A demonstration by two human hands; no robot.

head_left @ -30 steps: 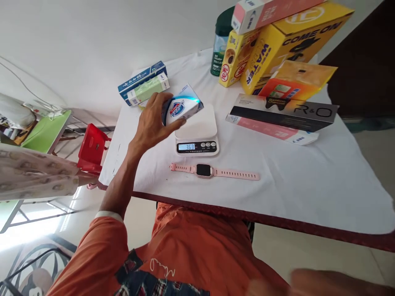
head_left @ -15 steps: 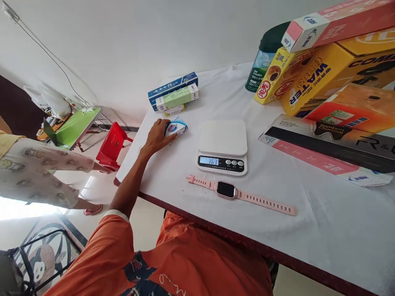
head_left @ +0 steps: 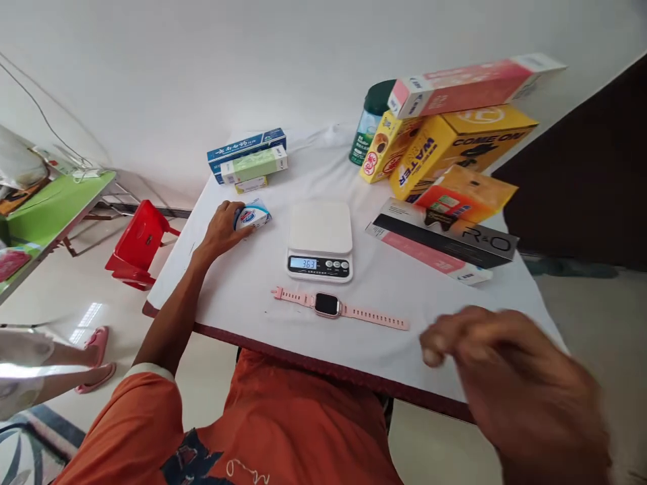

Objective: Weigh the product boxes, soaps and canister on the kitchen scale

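My left hand (head_left: 221, 229) is closed around the left end of a small white-and-blue box (head_left: 255, 215), which rests on the table. To the right of it stands a white digital kitchen scale (head_left: 320, 228) with a bare platform and a lit display reading 363, its decimal point hard to make out. A smartwatch with a pink strap (head_left: 327, 305) lies stretched out in front of the scale. Over the table's near right edge is my right hand (head_left: 510, 370), smeared by motion with its fingers bent. I see nothing in it, and it touches none of the boxes.
Blue, green and yellow boxes (head_left: 253, 164) lie at the back left. At the right are a dark-lidded canister (head_left: 364, 131), stacked yellow boxes (head_left: 429, 151), an orange pack (head_left: 468, 192) and a long black-and-grey box (head_left: 445, 232). A red chair (head_left: 139, 242) stands left; another person's legs show.
My right hand has come into view at the lower right. The view has swung right, so the tabletop things sit further left. My left hand still holds the small box.
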